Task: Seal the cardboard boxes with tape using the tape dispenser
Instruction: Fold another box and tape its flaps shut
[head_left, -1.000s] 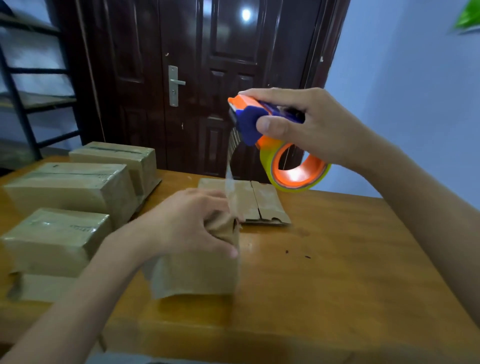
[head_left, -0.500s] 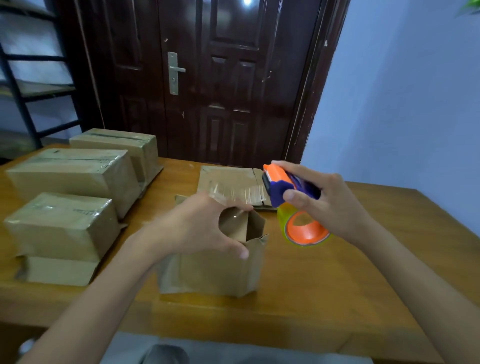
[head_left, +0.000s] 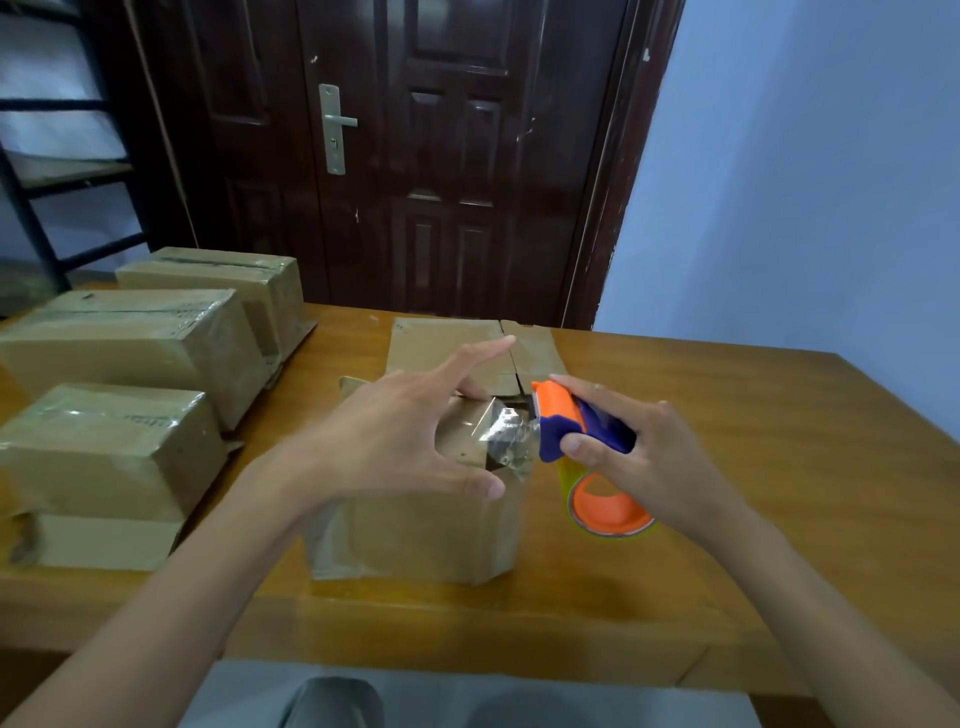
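Tape (head_left: 506, 434) bunches over open box (head_left: 415, 525) mid-table. Right hand (head_left: 644, 467) grips dispenser (head_left: 566, 431); left hand (head_left: 410, 441) splayed, holding nothing. Flatten flaps w/ left first, then pull dispenser straight, low.

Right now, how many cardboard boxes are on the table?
6: one under the hands, three taped ones on the left, one squashed under the nearest, and a flattened one behind. More may be hidden.

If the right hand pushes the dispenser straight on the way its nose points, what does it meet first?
Probably the crumpled clear tape over the open top of the box, with the left hand just beyond. The right hand holds the tape dispenser; depth is unclear.
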